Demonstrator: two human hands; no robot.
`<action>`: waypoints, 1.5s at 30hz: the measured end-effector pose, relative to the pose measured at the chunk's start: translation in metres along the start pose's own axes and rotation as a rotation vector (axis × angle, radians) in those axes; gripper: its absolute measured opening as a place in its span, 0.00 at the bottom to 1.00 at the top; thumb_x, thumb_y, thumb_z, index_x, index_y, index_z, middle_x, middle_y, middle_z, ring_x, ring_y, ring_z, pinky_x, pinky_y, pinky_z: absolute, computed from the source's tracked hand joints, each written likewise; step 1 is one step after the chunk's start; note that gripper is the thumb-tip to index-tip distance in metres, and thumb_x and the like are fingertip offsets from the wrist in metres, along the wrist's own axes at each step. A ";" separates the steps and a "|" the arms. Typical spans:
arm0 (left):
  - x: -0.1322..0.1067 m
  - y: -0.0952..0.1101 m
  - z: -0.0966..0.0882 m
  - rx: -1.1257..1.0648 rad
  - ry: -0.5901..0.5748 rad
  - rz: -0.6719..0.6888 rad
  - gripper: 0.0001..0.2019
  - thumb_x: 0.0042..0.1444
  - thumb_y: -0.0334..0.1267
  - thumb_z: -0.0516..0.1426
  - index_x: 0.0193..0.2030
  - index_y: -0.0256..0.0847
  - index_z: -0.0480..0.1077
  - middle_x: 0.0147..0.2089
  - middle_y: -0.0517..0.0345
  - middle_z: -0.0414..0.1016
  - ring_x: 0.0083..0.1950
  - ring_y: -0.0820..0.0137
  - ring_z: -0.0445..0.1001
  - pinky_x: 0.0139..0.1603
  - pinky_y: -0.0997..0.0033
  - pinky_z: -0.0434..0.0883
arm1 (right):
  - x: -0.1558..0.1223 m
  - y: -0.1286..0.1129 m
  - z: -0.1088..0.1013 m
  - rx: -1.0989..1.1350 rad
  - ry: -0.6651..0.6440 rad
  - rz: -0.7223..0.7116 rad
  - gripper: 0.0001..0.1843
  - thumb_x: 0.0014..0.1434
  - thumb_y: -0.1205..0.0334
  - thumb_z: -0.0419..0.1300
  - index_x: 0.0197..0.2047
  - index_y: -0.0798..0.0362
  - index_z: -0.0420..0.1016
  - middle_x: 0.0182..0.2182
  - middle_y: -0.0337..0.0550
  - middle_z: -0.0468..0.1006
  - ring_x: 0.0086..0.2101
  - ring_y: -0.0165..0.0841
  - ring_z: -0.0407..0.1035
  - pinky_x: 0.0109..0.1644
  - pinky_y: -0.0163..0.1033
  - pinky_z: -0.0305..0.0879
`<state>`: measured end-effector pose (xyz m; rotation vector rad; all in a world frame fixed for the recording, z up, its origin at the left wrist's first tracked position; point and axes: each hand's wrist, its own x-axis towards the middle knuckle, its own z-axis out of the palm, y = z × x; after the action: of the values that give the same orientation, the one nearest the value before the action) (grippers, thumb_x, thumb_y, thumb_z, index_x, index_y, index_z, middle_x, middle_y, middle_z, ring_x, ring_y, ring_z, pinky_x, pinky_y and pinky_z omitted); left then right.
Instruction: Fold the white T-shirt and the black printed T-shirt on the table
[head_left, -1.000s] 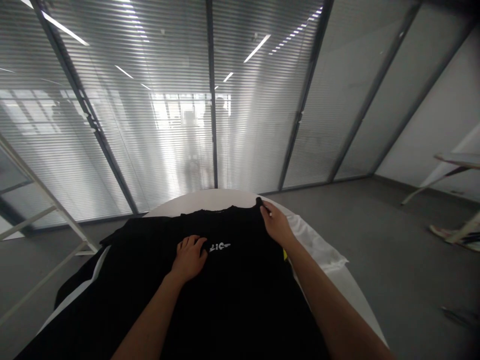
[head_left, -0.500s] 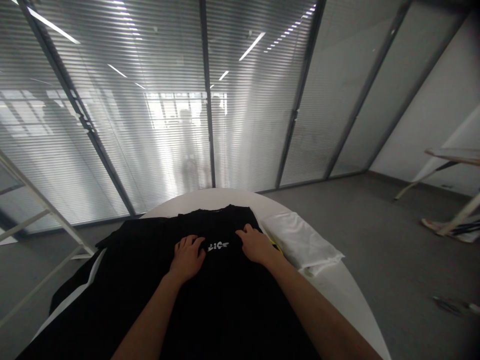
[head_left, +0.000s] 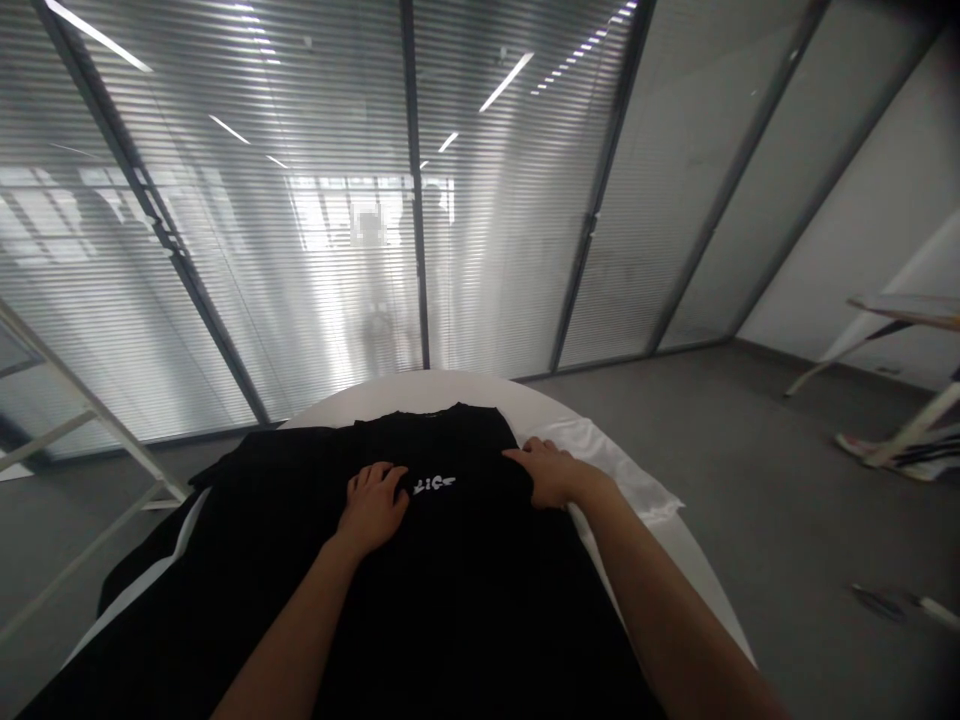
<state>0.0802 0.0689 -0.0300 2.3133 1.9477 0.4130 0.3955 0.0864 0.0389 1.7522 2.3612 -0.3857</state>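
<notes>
A black T-shirt [head_left: 450,560] with small white lettering [head_left: 433,485] lies spread over a white round table [head_left: 442,390]. My left hand [head_left: 373,508] rests on the shirt just left of the lettering, fingers curled down onto the cloth. At the shirt's right edge lies my right hand [head_left: 550,472], palm down with fingers stretched flat, holding nothing. A white garment [head_left: 622,475] is bunched on the table right beside that hand.
More black cloth [head_left: 225,520] trails off the table's left side. A white metal frame [head_left: 82,430] stands at the left. Glass walls with blinds [head_left: 420,220] close the room behind the table. A table on slanted legs [head_left: 900,330] is at the far right on grey floor.
My right hand left the shirt's far right corner, came in to the lettering, then slid right to the shirt's edge. The left hand stayed in place.
</notes>
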 end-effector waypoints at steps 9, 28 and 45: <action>0.000 0.000 -0.002 0.003 -0.019 -0.011 0.22 0.60 0.41 0.50 0.60 0.49 0.68 0.61 0.51 0.66 0.63 0.59 0.60 0.62 0.53 0.56 | 0.004 0.025 0.001 0.086 -0.004 0.037 0.42 0.47 0.73 0.57 0.67 0.50 0.61 0.57 0.56 0.67 0.55 0.46 0.65 0.57 0.46 0.60; 0.002 -0.003 0.000 -0.005 -0.009 0.000 0.21 0.60 0.41 0.51 0.60 0.50 0.69 0.61 0.52 0.67 0.62 0.58 0.61 0.61 0.52 0.57 | 0.007 0.045 0.006 0.408 -0.092 -0.122 0.43 0.42 0.78 0.57 0.64 0.52 0.63 0.55 0.49 0.74 0.50 0.40 0.72 0.55 0.43 0.68; 0.003 -0.004 -0.004 -0.044 -0.019 -0.010 0.20 0.61 0.40 0.51 0.59 0.50 0.71 0.62 0.52 0.67 0.64 0.59 0.61 0.63 0.52 0.56 | 0.002 0.011 -0.008 0.131 0.090 -0.119 0.18 0.48 0.62 0.66 0.45 0.48 0.76 0.43 0.44 0.73 0.45 0.39 0.67 0.48 0.38 0.61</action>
<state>0.0757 0.0718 -0.0264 2.2716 1.9211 0.4265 0.4052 0.0933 0.0451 1.7222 2.5661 -0.4989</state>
